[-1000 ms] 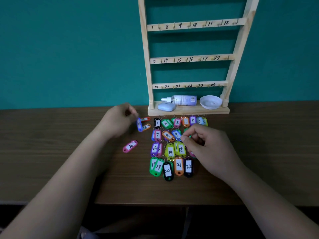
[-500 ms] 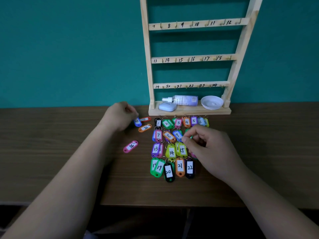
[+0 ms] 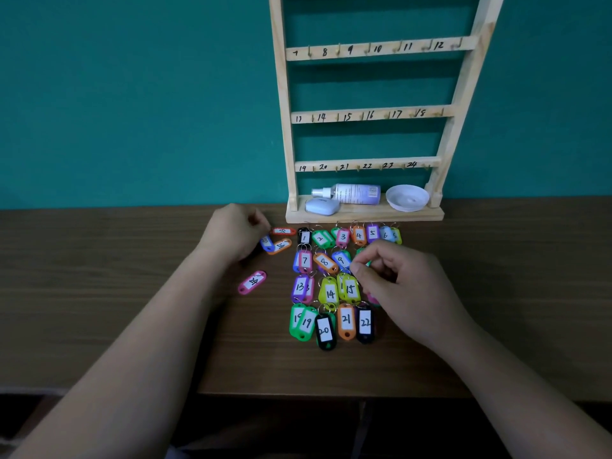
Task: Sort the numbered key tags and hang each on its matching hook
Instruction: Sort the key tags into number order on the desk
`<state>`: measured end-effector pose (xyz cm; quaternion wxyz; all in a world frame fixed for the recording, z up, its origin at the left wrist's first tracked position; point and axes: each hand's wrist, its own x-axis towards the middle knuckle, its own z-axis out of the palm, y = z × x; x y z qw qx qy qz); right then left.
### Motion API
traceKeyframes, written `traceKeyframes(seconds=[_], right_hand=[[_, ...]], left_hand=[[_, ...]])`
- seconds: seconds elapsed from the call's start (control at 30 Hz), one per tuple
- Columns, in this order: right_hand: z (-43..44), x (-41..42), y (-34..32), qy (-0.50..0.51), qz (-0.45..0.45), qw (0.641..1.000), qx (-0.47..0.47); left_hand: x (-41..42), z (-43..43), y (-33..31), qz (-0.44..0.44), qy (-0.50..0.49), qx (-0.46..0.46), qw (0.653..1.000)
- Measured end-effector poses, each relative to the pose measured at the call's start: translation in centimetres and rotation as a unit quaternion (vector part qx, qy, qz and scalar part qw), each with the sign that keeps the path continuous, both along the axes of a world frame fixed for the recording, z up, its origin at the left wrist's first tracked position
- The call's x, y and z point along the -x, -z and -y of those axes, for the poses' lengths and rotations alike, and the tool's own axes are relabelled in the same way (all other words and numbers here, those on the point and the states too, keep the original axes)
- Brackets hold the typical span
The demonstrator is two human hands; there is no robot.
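Several coloured numbered key tags [image 3: 331, 293] lie in rows on the wooden table [image 3: 116, 293], in front of the wooden hook rack [image 3: 364, 115] with numbered hooks. My left hand [image 3: 231, 235] has its fingers curled, and its fingertips hold a blue tag [image 3: 266, 243] that rests on the table against an orange tag [image 3: 281, 245]. A red tag [image 3: 283, 231] lies just behind them. A pink tag [image 3: 252, 281] lies alone at the front left. My right hand [image 3: 400, 286] hovers over the rows and pinches a green tag [image 3: 368, 263], mostly hidden by its fingers.
On the rack's base shelf lie a spray bottle [image 3: 356, 193], a small pale case [image 3: 322, 206] and a white bowl [image 3: 407, 197]. The teal wall stands right behind the rack. The table's front edge [image 3: 298, 392] runs close to my body.
My left hand has lowered the blue tag from the air to the table beside the orange tag. My right hand has kept its pinch in about the same place.
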<state>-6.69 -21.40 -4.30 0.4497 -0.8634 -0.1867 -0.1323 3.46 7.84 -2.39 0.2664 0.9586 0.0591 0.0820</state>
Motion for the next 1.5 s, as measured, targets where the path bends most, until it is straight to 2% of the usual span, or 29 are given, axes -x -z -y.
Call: traceKeyframes(seconds=[0.17, 0.3, 0.53, 0.67, 0.8, 1.1, 1.33, 1.5], right_hand=[[0.1, 0.0, 0.0, 0.004, 0.005, 1.000, -0.003], [0.1, 0.1, -0.2, 0.003, 0.002, 1.000, -0.013], [0.1, 0.4, -0.7, -0.005, -0.005, 0.999, -0.048], [0.0, 0.4, -1.2, -0.019, -0.014, 0.999, -0.047], [0.3, 0.7, -1.6, -0.059, -0.060, 0.995, -0.050], [1.9, 0.6, -2.1, -0.116, -0.100, 0.984, -0.097], [3.3, 0.3, -2.7, -0.077, -0.129, 0.985, -0.083], [3.0, 0.6, -2.7, -0.087, -0.167, 0.979, -0.084]], left_hand=[[1.4, -0.2, -1.5, 0.093, 0.030, 0.025, 0.995], [3.1, 0.3, -2.7, 0.122, 0.082, 0.051, 0.988], [6.5, 3.2, -3.6, 0.108, 0.203, 0.135, 0.964], [8.2, 5.0, -3.9, 0.097, 0.269, 0.140, 0.948], [9.3, 6.4, -4.2, 0.083, 0.312, 0.156, 0.933], [10.2, 7.9, -3.7, 0.075, 0.310, 0.172, 0.932], [10.3, 8.4, -3.4, 0.044, 0.290, 0.254, 0.922], [10.2, 9.0, -2.7, 0.036, 0.293, 0.239, 0.925]])
